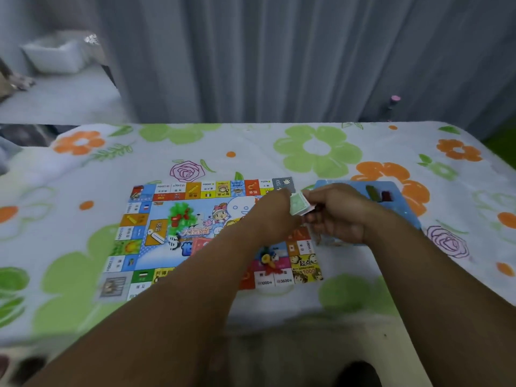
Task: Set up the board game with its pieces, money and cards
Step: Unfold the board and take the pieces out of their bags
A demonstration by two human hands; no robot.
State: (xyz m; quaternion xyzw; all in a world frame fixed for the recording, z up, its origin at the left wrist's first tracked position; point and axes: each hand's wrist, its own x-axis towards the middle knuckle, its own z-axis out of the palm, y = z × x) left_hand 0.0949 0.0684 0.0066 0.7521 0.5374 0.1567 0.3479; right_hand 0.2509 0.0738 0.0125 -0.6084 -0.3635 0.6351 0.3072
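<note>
Fingers [282, 197] of the left hand [269, 216] and of the right hand [342, 213] curl in from both sides and pinch a small green stack [298, 205], perhaps paper money or cards; blur hides the print. It is held above the right edge of the game board [167, 219], which lies flat on the flower-patterned counter [315, 148]. A heap of coloured tokens [266, 259] with a white die [275, 256] sits near the board's lower right corner. Just beside the board, under the right hand, lies a blue tray [349, 188] holding a green piece [371, 192] and a dark red piece [386, 196].
</note>
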